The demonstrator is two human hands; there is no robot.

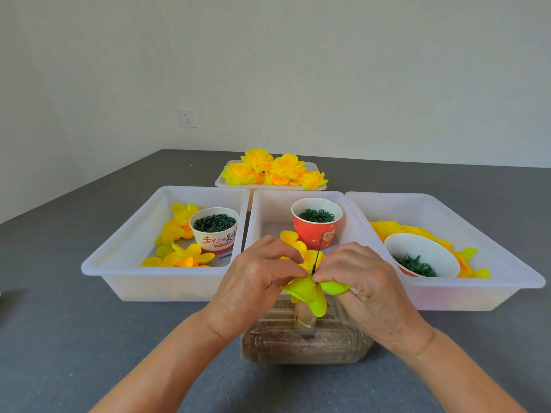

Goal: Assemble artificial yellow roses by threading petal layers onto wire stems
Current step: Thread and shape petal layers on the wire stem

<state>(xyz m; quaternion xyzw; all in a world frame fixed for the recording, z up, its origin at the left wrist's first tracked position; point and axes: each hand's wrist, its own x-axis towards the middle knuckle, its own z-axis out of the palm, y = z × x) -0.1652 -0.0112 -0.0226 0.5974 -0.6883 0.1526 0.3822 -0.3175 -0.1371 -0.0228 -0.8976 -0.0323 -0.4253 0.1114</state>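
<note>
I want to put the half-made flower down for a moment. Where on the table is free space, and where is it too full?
Free: the grey table left of the left hand, in front of the left tray; likewise right of the right hand, below the right tray. Crowded: all three trays hold petals and cups, and the clear box sits directly under the hands.

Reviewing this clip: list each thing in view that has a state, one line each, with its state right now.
left hand: pinching the petal layer.
right hand: pinching the petal layer at the wire.
petal layer: held up, wire stem through its middle.
wire stem: sticking up, tilted.
red cup: upright, holds green rings.
white cup: upright, full of green pieces.
white bowl: tilted, green leaves inside.
finished roses: piled on the far tray.
</note>
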